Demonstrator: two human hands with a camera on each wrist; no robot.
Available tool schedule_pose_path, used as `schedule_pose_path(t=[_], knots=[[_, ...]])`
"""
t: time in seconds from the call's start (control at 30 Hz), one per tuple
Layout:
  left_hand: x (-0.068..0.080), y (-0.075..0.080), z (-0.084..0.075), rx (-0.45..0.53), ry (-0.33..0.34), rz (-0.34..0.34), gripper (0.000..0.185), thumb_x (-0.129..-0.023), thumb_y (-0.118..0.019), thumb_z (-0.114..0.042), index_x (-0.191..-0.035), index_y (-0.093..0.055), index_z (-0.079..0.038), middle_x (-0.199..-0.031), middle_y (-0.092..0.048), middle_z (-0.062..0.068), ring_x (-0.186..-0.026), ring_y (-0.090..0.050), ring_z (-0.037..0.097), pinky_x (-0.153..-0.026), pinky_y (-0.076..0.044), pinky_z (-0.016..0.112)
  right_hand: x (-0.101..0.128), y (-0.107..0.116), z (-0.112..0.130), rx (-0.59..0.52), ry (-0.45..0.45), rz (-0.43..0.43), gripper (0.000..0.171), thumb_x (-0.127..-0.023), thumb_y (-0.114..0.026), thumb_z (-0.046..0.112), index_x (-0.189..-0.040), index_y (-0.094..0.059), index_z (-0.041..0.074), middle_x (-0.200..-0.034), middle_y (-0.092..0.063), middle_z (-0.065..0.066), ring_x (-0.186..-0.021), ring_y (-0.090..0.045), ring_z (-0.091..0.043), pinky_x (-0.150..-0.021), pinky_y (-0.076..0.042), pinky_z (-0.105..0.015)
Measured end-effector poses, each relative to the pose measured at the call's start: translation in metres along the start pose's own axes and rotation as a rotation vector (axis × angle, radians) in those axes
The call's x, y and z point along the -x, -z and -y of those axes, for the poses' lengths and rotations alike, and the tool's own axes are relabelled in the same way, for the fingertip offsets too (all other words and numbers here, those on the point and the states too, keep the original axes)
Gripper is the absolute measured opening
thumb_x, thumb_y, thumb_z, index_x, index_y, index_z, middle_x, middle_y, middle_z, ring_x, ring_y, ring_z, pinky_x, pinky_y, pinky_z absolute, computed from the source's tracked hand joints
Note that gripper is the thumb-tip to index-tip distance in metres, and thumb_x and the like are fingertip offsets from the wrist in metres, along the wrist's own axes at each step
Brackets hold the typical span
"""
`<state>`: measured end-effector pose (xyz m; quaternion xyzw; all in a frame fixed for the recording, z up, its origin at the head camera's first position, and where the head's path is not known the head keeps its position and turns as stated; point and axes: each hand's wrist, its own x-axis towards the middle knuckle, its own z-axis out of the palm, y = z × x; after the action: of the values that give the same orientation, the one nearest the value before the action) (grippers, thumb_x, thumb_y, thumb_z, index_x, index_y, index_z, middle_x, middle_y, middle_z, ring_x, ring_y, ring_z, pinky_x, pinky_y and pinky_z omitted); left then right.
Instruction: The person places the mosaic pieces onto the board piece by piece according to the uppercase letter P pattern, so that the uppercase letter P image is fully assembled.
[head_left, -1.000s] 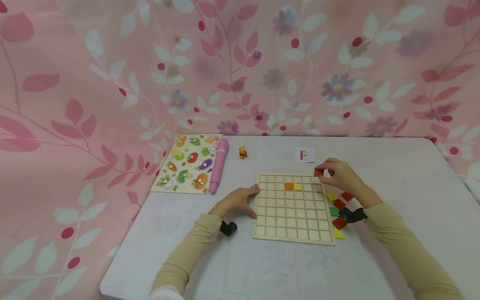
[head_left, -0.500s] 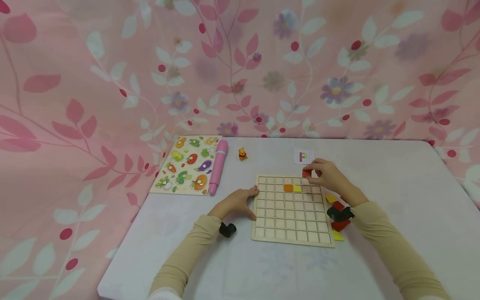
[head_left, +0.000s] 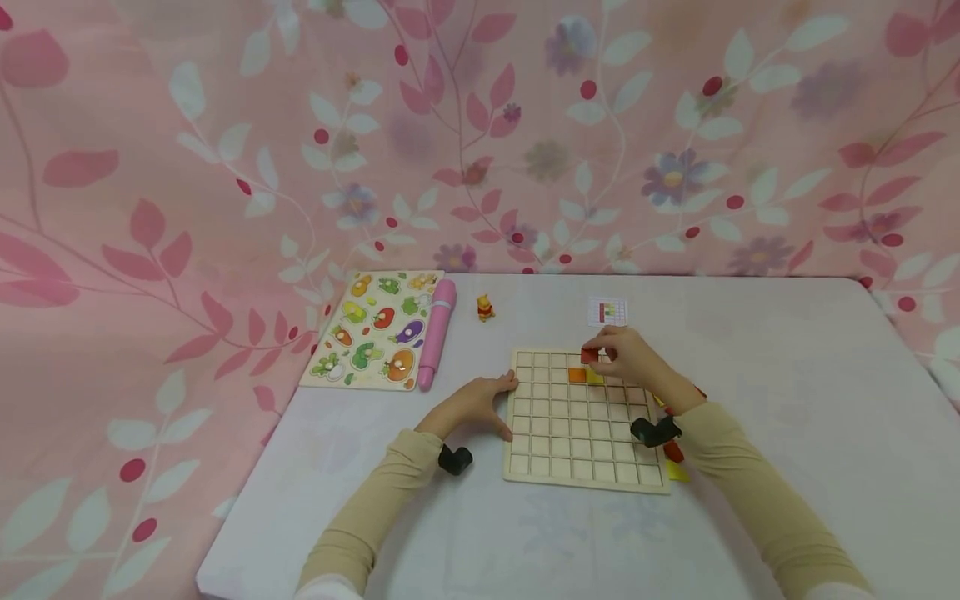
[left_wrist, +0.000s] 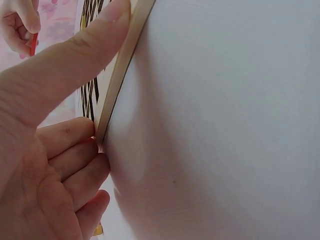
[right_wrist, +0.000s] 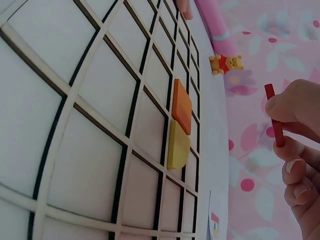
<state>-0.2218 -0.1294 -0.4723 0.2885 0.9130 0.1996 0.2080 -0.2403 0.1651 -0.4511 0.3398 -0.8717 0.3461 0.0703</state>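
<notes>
A pale wooden grid board point(head_left: 561, 431) lies on the white table. My left hand point(head_left: 474, 402) touches its left edge, thumb spread away from the fingers; the left wrist view shows the thumb on the rim and fingertips against the side. Between thumb and fingertips, my right hand point(head_left: 633, 362) pinches a thin red square tile point(right_wrist: 274, 116) held up over the board's far edge. An orange tile point(right_wrist: 182, 106) and a yellow tile point(right_wrist: 178, 146) with a rounded side lie side by side in the grid. The right sleeve and hand partly hide the board's right side.
Behind the board lies a small printed card point(head_left: 607, 312). A bear figurine point(head_left: 485, 307), a pink microphone-shaped toy point(head_left: 438, 333) and a vegetable puzzle board point(head_left: 375, 331) stand or lie at the back left. Loose tiles, including a yellow one point(head_left: 678, 472), lie right of the board, partly hidden.
My right hand has carried the red tile leftward over the board's far edge, from its right corner to above the orange and yellow tiles. The left hand has stayed on the edge.
</notes>
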Motion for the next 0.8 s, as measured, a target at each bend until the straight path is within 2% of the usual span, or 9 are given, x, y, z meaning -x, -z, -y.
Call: schedule_pose_path(t=[0.4,0.8], knots=[[0.001,-0.001,-0.002,-0.012,0.007,0.002,0.097,-0.057,-0.084,-0.032,-0.138,-0.035,-0.009,-0.143,-0.023,0.002,-0.128,-0.024,0.016,-0.103,-0.019,0.026,-0.01,-0.021,0.004,-0.01,0.042,0.045,0.023,-0.074,-0.068,0.001,-0.096,-0.066,-0.005,-0.079,-0.054,-0.004,-0.057,-0.036,-0.009,-0.046,-0.033,-0.023],[0.001,0.0,-0.003,-0.028,0.012,0.003,0.096,-0.058,-0.083,-0.033,-0.138,-0.035,-0.01,-0.143,-0.023,0.002,-0.128,-0.025,0.017,-0.103,-0.02,0.027,-0.017,-0.037,0.002,-0.027,-0.033,0.09,0.024,-0.075,-0.07,0.006,-0.096,-0.066,-0.003,-0.08,-0.055,-0.005,-0.06,-0.041,-0.014,-0.05,-0.038,-0.025]])
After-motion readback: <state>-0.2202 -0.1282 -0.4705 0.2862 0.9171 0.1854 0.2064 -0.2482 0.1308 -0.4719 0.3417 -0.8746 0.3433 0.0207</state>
